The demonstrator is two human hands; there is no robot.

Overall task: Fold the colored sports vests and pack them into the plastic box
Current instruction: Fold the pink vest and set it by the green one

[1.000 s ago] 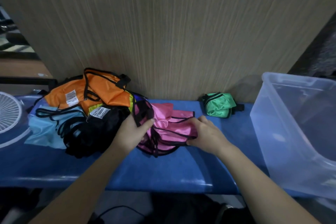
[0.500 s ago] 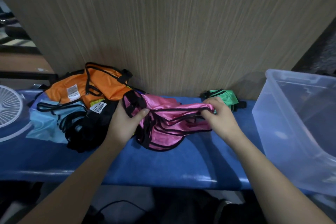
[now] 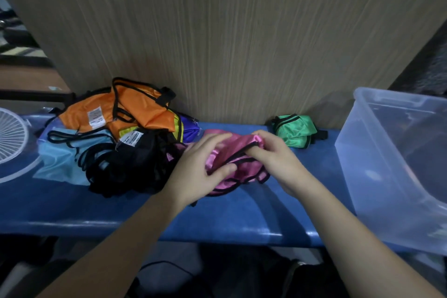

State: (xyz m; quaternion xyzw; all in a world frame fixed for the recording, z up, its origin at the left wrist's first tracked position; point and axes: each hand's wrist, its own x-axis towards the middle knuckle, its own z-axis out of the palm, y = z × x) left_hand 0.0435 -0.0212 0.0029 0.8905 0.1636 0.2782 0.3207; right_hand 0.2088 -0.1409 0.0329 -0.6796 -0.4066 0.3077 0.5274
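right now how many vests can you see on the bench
7, maybe more hidden in the pile: pink vest in both hands, green vest folded by the wall; piled at left are orange vest, light blue vest, black vest, plus yellow and purple slivers.

Left hand and right hand close together, forearms extended forward, fingers curled and gripping.

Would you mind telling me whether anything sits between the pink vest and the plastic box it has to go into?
Only the folded green vest, which lies by the wall between them. The blue tabletop nearer the person is bare from the pink vest to the plastic box, whose top is open.
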